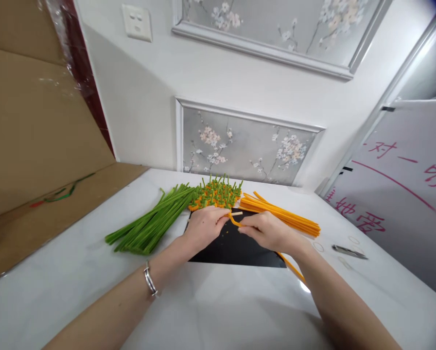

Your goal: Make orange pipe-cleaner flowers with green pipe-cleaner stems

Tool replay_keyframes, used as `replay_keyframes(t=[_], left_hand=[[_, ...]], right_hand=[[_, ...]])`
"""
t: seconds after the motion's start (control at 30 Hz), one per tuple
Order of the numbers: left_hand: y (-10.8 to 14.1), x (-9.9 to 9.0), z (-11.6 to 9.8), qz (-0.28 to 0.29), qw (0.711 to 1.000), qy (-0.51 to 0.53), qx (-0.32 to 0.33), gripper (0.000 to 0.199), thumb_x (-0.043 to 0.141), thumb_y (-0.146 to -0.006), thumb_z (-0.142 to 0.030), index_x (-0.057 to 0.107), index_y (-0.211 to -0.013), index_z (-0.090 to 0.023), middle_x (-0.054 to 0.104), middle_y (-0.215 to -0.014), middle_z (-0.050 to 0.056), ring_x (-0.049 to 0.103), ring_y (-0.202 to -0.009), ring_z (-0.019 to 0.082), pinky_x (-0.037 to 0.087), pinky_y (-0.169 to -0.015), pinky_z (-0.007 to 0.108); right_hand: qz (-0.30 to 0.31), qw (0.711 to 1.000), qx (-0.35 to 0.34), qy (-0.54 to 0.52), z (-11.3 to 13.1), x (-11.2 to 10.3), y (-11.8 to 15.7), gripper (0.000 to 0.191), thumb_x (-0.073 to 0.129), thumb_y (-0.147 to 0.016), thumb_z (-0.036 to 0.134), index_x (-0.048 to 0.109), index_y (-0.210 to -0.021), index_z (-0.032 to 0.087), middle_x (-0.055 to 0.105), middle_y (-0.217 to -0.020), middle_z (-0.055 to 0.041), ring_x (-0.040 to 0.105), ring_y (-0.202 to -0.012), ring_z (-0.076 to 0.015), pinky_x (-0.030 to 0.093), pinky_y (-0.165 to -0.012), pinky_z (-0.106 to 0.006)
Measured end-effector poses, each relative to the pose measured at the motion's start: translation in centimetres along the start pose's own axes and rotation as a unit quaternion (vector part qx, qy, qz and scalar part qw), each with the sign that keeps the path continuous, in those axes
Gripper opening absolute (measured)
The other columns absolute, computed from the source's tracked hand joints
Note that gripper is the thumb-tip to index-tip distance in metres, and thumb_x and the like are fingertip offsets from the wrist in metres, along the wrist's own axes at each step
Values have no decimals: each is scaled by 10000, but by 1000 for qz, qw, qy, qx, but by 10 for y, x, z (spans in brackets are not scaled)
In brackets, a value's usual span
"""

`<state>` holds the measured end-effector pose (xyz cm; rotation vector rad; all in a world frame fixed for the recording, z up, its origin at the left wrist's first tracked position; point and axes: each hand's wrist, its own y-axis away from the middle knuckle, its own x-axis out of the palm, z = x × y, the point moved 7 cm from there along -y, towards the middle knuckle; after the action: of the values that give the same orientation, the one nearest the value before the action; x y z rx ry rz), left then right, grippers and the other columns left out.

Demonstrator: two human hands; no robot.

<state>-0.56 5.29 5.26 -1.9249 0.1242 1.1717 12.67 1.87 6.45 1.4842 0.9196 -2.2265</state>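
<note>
My left hand (207, 224) is closed in a pinch on a short pale stick (237, 213), whose end pokes out to the right. An orange pipe cleaner (234, 221) bends around the stick. Its near part is pinched in my right hand (263, 230), and a long orange tail (293, 267) comes out below the right wrist. Both hands are above a black mat (235, 250). Just behind them lies a cluster of small orange pieces with green stems (218, 192); my fingers hide its front edge in part.
A bundle of green pipe cleaners (154, 221) lies on the left, and a bundle of orange pipe cleaners (283, 214) on the right. Nail clippers (349, 251) and several clear rings (318, 247) are farther right on the white table (203, 306). Cardboard (39, 131) stands at the left.
</note>
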Motion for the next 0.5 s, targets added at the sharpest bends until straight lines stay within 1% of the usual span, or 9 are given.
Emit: replay_keyframes(t=[0.1,0.17,0.23,0.33,0.4,0.5], left_hand=[[0,0,-3,1,1000,-14,-2,187,557,-842,-207,708,-947,-243,733,-869,25,652,-816,190,467,-697,274],[0,-1,-7,5,1000,-18,5,175,561,-839,-210,708,-929,-239,732,-853,25,653,-789,191,460,-678,276],[0,0,-11,15,999,-20,22,164,554,-844,-211,701,-913,-233,728,-833,21,654,-763,183,452,-666,269],[1,2,-17,18,998,-22,51,153,540,-858,-227,688,-895,-226,724,-818,14,656,-747,173,445,-653,258],[2,1,-19,6,998,-19,62,154,534,-866,-235,679,-918,-231,726,-831,10,660,-761,173,447,-653,253],[3,1,-20,-4,998,-8,63,180,552,-862,-243,653,-1011,-239,729,-860,10,668,-777,170,461,-680,249]], right_hand=[[-52,999,-1,-8,-1,-7,-2,263,463,-927,302,638,-751,214,635,-695,-16,569,-657,-148,403,-634,-255],[-88,996,4,-18,-5,-11,-3,232,473,-926,317,670,-842,228,677,-800,-30,608,-742,-164,435,-691,-267],[-120,992,11,-31,-9,-16,-4,213,487,-921,312,682,-877,237,694,-867,-32,625,-794,-169,454,-736,-274],[-170,984,25,-52,-16,-22,-4,185,519,-903,298,692,-881,236,703,-896,-32,634,-821,-172,466,-768,-283],[-185,980,38,-64,-22,-24,-4,177,538,-892,311,696,-888,233,707,-897,-35,638,-819,-177,472,-765,-289],[-170,981,54,-70,-31,-20,-5,191,541,-890,333,702,-879,231,712,-875,-26,643,-792,-175,474,-741,-288]])
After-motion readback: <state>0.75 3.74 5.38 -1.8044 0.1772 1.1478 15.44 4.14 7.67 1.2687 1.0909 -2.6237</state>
